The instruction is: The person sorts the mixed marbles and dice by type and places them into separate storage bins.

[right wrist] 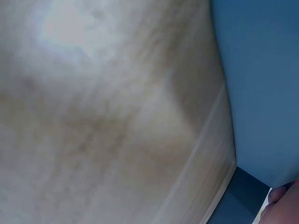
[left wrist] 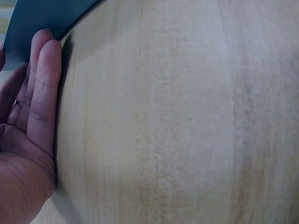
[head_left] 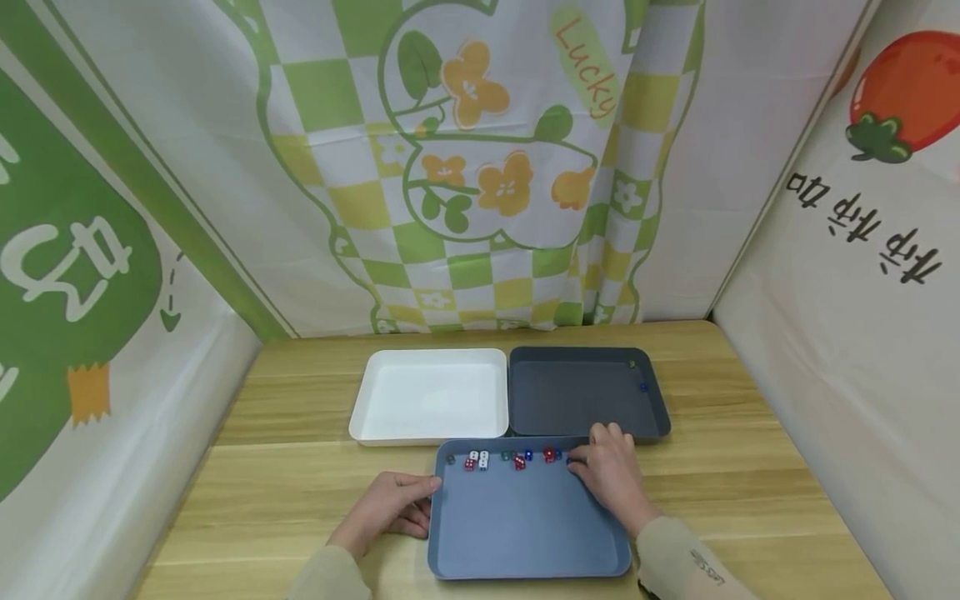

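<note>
In the head view, a blue tray (head_left: pixel 525 525) lies nearest me, with several small dice along its far side: white dice (head_left: pixel 483 460), red dice (head_left: pixel 520 462) and blue dice (head_left: pixel 528 455) among them. My left hand (head_left: pixel 393 508) holds the tray's left rim, one digit on top and the other fingers against the outer wall; the left wrist view shows those fingers (left wrist: pixel 44 93) fairly straight. At the tray's far right corner my right hand (head_left: pixel 611 471) pinches a dark blue die (head_left: pixel 570 459), mostly hidden by the fingertips. Only a bit of that hand shows in the right wrist view.
Behind the blue tray stand a white tray (head_left: pixel 435 396) and, right beside it, a dark grey tray (head_left: pixel 577 396). The grey one has a greenish die (head_left: pixel 632 364) and a blue die (head_left: pixel 643 387) near its right side. A wooden table (head_left: pixel 720 467) bears everything; printed curtains enclose it.
</note>
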### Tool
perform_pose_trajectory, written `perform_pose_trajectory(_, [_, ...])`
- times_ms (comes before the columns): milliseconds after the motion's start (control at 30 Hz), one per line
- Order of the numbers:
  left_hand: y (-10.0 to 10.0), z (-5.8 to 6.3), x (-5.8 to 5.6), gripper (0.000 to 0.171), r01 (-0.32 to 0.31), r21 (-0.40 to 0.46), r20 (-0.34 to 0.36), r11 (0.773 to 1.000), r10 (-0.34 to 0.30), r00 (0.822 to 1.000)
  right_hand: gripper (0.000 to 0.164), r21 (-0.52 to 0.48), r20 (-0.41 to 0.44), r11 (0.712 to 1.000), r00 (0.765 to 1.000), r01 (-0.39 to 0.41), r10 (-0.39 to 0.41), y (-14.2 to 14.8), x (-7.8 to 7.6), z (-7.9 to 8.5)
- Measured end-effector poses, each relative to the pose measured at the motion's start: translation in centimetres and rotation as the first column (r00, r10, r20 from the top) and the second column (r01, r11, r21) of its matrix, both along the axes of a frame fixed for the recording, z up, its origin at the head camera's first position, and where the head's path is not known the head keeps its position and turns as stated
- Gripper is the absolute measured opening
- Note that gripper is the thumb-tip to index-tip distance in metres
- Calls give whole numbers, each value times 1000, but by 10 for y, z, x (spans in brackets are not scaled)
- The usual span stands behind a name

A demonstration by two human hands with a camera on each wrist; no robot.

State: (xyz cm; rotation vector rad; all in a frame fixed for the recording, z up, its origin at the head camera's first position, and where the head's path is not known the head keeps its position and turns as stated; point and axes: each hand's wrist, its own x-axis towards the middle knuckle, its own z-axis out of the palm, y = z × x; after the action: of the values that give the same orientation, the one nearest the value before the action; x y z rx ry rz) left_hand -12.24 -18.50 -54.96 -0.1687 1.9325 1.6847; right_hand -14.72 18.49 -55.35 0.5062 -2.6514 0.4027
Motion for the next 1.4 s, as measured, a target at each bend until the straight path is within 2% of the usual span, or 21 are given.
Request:
perform_pose_trajectory(200, [0, 1, 0, 46, -1, 2, 1, 1000, 1, 1000, 17, -45, -19, 999, 1000, -7, 6, 2, 0, -3])
perform_pose_trajectory(533, [1, 2, 0, 46, -6, 0, 8, 1000, 6, 1000, 16, -74, 21, 997, 1000, -7, 9, 6, 2, 2])
perform_pose_trajectory(633, [1, 2, 1, 46, -8, 1, 11, 1000, 8, 1000, 17, -77, -3, 996, 999, -33, 33, 8, 1, 6])
perform_pose_trajectory(800, [1, 0, 1, 46, -7, 3, 5, 1000, 7, 1000, 19, -72, -103, 994, 992, -82, 74, 13, -3, 11])
perform_pose_trajectory(867, [1, -1, 1, 46, -6, 5, 2, 1000, 6, 1000, 20, -74, -118, 993, 990, -88, 79, 15, -6, 13])
perform_pose_trajectory(1133, [1, 1, 0, 46, -15, 3, 9, 1000, 15, 1000, 19, -102, -34, 995, 999, -15, 12, 22, -14, 28])
perform_pose_trajectory(1267, [0, 2, 0, 46, -14, 3, 7, 1000, 13, 1000, 18, -142, 63, 989, 998, 32, -23, 26, -19, 36])
perform_pose_trajectory(1400, [0, 1, 0, 47, -12, 5, 5, 1000, 12, 1000, 19, -172, 171, 983, 985, 61, -32, 32, -26, 44])
